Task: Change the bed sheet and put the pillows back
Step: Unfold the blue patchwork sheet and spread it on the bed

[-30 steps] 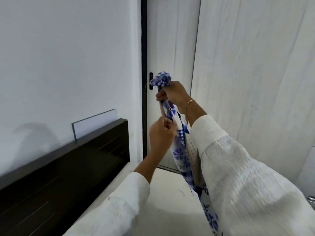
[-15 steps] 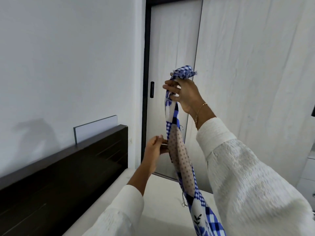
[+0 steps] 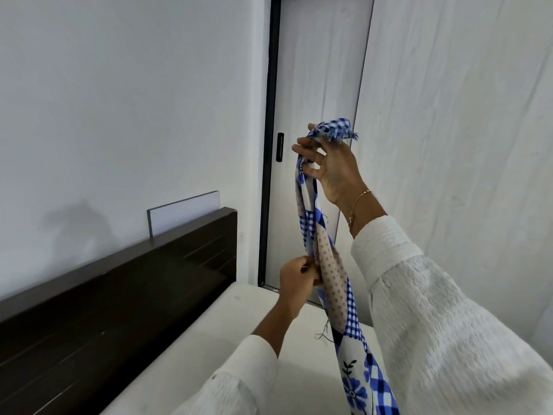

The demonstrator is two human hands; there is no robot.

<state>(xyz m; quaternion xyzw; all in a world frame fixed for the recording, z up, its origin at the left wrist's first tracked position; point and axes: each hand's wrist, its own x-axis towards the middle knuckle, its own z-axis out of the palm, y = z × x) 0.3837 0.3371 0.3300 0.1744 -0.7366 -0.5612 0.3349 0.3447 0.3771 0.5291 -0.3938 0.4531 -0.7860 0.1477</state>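
Note:
A blue-and-white patchwork bed sheet [image 3: 335, 283] hangs bunched into a long strip in front of me. My right hand [image 3: 326, 163] holds its frayed checked corner up high, fingers partly spread. Lower down, my left hand [image 3: 296, 280] pinches the sheet's edge. The strip runs down past my right sleeve and out of view at the bottom. A bare white mattress [image 3: 299, 339] lies below my hands. No pillows are in view.
A dark wooden headboard [image 3: 119, 295] stands on the left against a white wall. A pale panel [image 3: 182, 209] leans behind it. A sliding door [image 3: 317, 85] with a black handle [image 3: 279, 146] is ahead, and pale wardrobe panels [image 3: 463, 115] are on the right.
My right hand has lifted the sheet corner higher. My left hand has slid down along the sheet's edge, so more of the strip is stretched between my hands.

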